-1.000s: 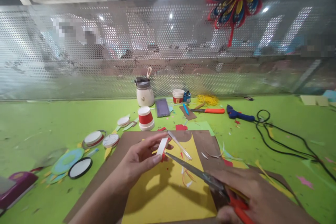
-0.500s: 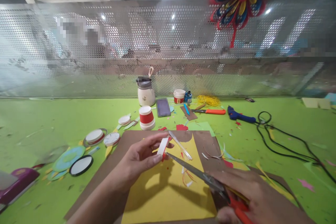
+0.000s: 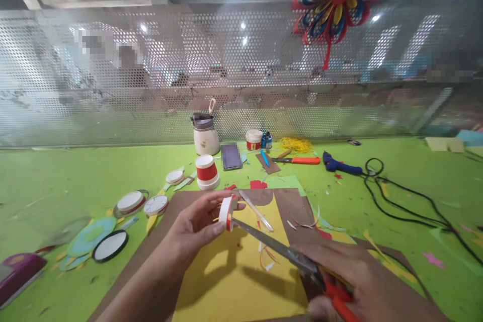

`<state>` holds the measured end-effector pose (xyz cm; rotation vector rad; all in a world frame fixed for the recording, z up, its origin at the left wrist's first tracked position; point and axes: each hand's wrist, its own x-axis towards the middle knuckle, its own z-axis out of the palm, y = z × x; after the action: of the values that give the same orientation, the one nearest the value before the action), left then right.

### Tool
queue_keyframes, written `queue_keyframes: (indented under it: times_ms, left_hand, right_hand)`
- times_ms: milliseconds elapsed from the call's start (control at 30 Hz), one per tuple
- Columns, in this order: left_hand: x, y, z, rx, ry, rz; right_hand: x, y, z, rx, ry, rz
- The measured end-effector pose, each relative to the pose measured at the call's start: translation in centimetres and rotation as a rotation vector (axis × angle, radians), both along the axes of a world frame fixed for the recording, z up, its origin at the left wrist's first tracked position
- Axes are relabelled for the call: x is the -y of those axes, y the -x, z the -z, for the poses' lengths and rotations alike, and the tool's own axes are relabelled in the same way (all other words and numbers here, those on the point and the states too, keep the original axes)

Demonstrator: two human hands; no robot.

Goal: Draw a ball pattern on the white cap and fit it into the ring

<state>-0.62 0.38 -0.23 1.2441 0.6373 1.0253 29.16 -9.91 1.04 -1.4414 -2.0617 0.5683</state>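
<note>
My left hand [image 3: 198, 226] pinches a small white paper ring with a red edge [image 3: 226, 213] above a yellow sheet [image 3: 234, 282] that lies on brown card [image 3: 294, 206]. My right hand [image 3: 362, 282] grips red-handled scissors [image 3: 287, 255]. The blades are apart, and their tips reach the paper ring from the right. Thin paper slivers [image 3: 266, 256] lie on the yellow sheet beneath the blades.
On the green table [image 3: 56, 181] lie round paper discs [image 3: 109, 244], an upturned red-and-white cup [image 3: 206, 171], a white jug [image 3: 205, 133], a phone [image 3: 231, 156], an orange-handled knife [image 3: 298, 160], a blue glue gun [image 3: 341, 165] with black cable [image 3: 407, 201] and a purple punch [image 3: 17, 271]. A perforated metal screen stands behind.
My left hand has turned the paper ring slightly and the scissor tips have closed in on it. The view has shifted a little.
</note>
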Motion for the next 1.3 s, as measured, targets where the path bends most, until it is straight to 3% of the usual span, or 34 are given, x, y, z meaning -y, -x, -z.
queue_keyframes:
  times_ms: [100,333,633,933,1300]
  left_hand:
    - [-0.2,0.2,-0.3,0.122,0.132,-0.011]
    - [-0.2,0.1,-1.2,0.339,0.355,0.044]
    - [-0.1,-0.2,-1.4,0.370,0.367,0.044]
    - [-0.2,-0.5,-1.4,0.388,0.387,-0.051]
    - [-0.1,-0.5,-1.2,0.446,0.390,-0.025]
  right_hand:
    - [-0.3,0.0,-0.1,-0.006,0.117,0.048]
    - [-1.3,-0.2,0.8,0.024,0.186,0.170]
    - [-2.7,-1.0,3.3,0.138,0.164,0.264]
    - [-3.1,-0.7,2.8,0.200,0.327,0.250]
    - [-3.1,-0.8,3.4,0.312,0.252,0.288]
